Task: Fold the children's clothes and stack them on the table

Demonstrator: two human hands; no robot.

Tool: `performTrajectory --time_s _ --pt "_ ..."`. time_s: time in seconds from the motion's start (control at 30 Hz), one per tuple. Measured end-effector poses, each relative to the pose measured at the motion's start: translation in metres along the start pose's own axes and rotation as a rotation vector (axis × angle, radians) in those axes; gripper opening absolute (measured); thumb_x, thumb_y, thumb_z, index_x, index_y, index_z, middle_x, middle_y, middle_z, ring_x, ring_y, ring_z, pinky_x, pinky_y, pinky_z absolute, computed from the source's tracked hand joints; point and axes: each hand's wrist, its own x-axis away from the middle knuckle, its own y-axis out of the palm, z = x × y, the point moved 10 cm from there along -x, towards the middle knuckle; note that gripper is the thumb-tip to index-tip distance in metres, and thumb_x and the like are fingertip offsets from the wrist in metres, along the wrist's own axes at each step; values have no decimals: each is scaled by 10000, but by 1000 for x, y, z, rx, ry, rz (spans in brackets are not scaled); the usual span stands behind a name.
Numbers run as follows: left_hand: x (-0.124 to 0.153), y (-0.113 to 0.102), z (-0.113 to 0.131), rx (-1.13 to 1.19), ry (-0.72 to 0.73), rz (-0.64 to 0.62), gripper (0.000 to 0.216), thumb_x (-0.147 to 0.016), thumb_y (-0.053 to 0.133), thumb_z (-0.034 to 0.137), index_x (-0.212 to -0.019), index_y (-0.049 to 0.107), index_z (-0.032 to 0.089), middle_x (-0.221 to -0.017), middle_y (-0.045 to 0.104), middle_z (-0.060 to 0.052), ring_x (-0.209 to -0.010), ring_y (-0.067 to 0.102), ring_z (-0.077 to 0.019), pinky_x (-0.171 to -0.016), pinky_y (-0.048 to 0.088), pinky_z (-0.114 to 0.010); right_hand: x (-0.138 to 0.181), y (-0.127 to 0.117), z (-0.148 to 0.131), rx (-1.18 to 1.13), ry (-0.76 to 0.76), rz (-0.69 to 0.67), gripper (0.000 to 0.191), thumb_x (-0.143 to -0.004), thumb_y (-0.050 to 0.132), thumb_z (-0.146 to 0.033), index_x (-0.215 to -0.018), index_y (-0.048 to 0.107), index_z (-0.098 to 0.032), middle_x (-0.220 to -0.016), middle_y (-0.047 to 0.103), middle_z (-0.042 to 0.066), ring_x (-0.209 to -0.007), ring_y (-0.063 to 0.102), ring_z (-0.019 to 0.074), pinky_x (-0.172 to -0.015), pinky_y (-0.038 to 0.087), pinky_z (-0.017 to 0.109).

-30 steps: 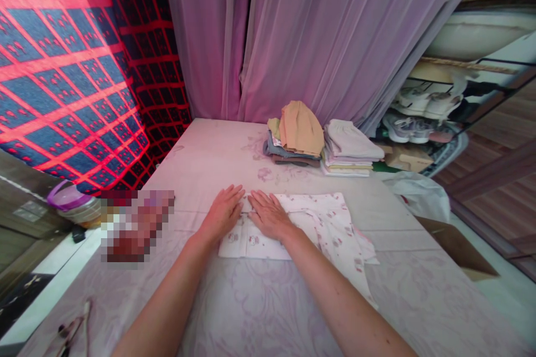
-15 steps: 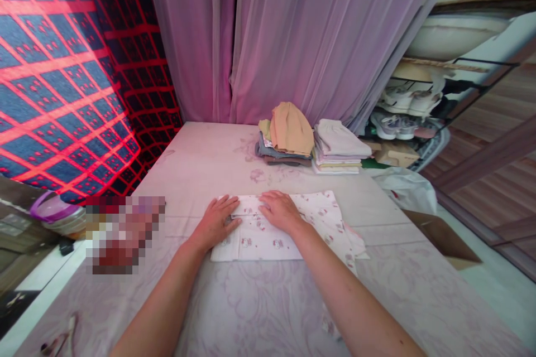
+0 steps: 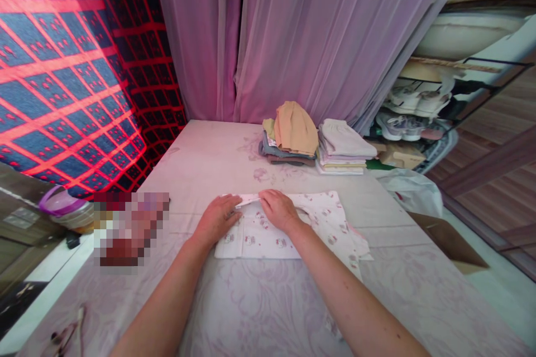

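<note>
A white garment (image 3: 268, 242) with small red-and-grey cartoon prints lies folded on the bed-like surface in front of me. My left hand (image 3: 220, 216) is closed on its far left corner, thumb tucked near the edge. Just to the right, my right hand (image 3: 280, 209) has its fingers curled over the same far edge. Between the two hands that edge is lifted a little. A pinkish-white part sticks out at the garment's right side, and a strip of it trails under my right forearm.
Two stacks of folded clothes stand at the back: one topped by an orange garment (image 3: 296, 128), the other by white trousers (image 3: 341, 138). A blurred-out item (image 3: 134, 228) lies left; a cord (image 3: 79, 323) is at front left. An open cardboard box (image 3: 448, 240) and shoe rack are right.
My fingers, which lay spread flat on the garment, have curled round its far edge and raised it slightly. The view has shifted a little to the left.
</note>
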Motion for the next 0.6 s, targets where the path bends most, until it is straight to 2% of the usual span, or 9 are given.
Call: performTrajectory --time_s 0.07,0.17,0.27,0.33,0.43,0.6 --pt "-1 -4 -3 47 -56 34 353 -843 514 257 -1174 632 237 -1177 668 -50 -1106 581 -223 -977 435 -384 -3 -3 3 22 49 1 270 -957 376 -258 -1002 637 -203 -976 686 49 -918 593 172 -827 402 282" --pt "-1 -10 -14 135 -205 96 315 -858 458 269 -1090 670 248 -1078 705 -27 -998 623 -198 -903 469 -328 -1 -8 0 59 46 37 260 -953 388 -271 -1006 636 -211 -946 687 55 -900 588 186 -824 393 301" --pt "0 -12 -18 222 -290 118 304 -868 445 341 -1020 692 252 -990 726 -7 -925 646 -191 -851 476 -295 11 -20 -14 43 -35 175 252 -937 410 -255 -1016 646 -213 -988 681 64 -948 566 197 -847 383 319" --pt "0 -12 -19 273 -315 131 322 -871 438 391 -1007 697 255 -963 731 7 -893 654 -187 -808 479 -273 23 -19 -28 9 -118 211 262 -931 408 -240 -984 663 -209 -958 689 63 -927 568 196 -844 388 324" --pt "-4 -16 -22 306 -346 150 351 -870 430 435 -1012 699 260 -970 733 22 -892 657 -185 -766 477 -250 34 -4 -46 -46 -204 124 269 -928 408 -235 -978 671 -204 -953 697 58 -911 583 184 -852 406 317" --pt "-28 -24 -31 247 -354 99 326 -834 481 406 -998 717 252 -977 739 3 -902 660 -194 -776 476 -250 27 19 -54 -49 -117 -25 332 -933 410 -305 -1170 601 -173 -1257 590 103 -1166 493 209 -994 358 353"
